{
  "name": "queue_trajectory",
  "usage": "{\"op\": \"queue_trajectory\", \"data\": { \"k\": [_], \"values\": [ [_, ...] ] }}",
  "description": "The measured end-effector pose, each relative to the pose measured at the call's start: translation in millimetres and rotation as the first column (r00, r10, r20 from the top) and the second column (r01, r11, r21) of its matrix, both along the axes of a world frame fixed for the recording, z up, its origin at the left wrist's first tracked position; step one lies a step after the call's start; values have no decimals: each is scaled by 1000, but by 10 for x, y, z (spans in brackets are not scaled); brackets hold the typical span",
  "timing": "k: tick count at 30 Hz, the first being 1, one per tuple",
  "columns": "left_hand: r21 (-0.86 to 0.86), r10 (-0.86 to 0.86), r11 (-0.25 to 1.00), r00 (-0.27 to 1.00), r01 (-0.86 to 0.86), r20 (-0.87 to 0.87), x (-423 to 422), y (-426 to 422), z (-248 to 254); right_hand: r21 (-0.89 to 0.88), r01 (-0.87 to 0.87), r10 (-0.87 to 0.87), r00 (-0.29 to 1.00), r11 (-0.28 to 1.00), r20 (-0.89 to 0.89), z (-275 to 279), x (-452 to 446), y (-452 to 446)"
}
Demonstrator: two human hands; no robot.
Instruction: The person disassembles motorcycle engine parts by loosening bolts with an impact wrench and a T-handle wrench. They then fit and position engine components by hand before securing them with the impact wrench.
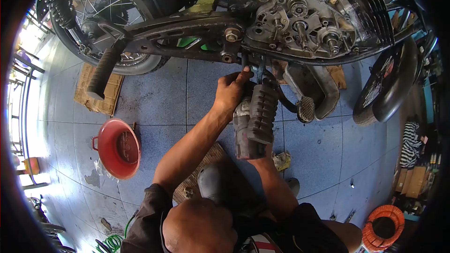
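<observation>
A worn grey impact wrench (241, 133) stands nose up under the motorcycle engine (300, 23), partly covered by a ribbed rubber footpeg (261, 112). My left hand (229, 93) is closed around the wrench's upper end, with the thumb pointing up beside the dark bracket below the frame; its other fingers are mostly hidden. At the wrench's lower end is my right hand (262, 157), with its fingers out of sight behind the tool and footpeg. The engine's side is uncovered, so shafts and gears show. What the wrench's nose touches is hidden.
A brake pedal (305, 109) sits right of the footpeg. A red basin (117, 147) stands on the blue tiles to the left. Cardboard (115, 89) lies by the rear wheel (105, 14). A coiled orange hose (383, 227) is at lower right, a green one (110, 243) at lower left.
</observation>
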State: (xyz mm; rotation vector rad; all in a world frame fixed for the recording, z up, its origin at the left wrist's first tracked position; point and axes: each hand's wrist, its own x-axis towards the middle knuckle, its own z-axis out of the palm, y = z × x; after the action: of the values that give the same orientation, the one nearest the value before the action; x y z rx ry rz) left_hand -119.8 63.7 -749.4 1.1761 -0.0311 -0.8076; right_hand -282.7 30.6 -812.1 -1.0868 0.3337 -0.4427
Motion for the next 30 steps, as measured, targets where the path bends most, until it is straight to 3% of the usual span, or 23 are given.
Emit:
{"op": "queue_trajectory", "data": {
  "k": [2, 5, 7, 12, 13, 15, 17, 18, 20, 23, 30],
  "values": [
    [3, 1, 1000, 1000, -1, 3, 2, -7, -4, -412, -16, -44, 990, 911, -135, -62, -22, -19],
    [-4, 13, 1000, 1000, -13, -1, 7, -13, 6, -711, -34, -119, 979, 703, -166, -136, -41, -40],
    [-12, 18, 1000, 1000, -18, -13, 7, -13, 17, -780, -40, -136, 978, 624, -159, -168, -43, -40],
    [-40, 1, 999, 1000, -3, -30, 24, 19, -1, -867, -55, -155, 976, 495, -150, -246, -26, -5],
    [-39, 2, 999, 999, -3, -34, 28, 20, -32, -854, -49, -159, 976, 517, -152, -251, -25, 17],
    [-9, 3, 1000, 999, -3, 45, 42, 18, -81, -723, 17, -174, 974, 690, -143, -162, 4, 39],
    [-30, -4, 1000, 1000, 5, 15, 53, 41, -86, -554, 86, -194, 971, 828, -140, -19, 44, 6],
    [-50, -12, 999, 1000, 11, -15, 47, 56, -83, -834, 62, -234, 969, 549, -81, 103, 75, -59],
    [-52, -12, 999, 1000, 11, -25, 46, 49, -99, -983, 28, -244, 970, 184, -18, 90, 39, -118],
    [-64, -14, 998, 1000, 12, -25, 60, 42, -84, -977, 11, -143, 989, 213, -20, -89, 2, -151],
    [-135, -37, 990, 998, 31, -46, 68, 40, -148, -988, 38, -132, 991, 151, 18, -125, -36, -163]
  ]
}}
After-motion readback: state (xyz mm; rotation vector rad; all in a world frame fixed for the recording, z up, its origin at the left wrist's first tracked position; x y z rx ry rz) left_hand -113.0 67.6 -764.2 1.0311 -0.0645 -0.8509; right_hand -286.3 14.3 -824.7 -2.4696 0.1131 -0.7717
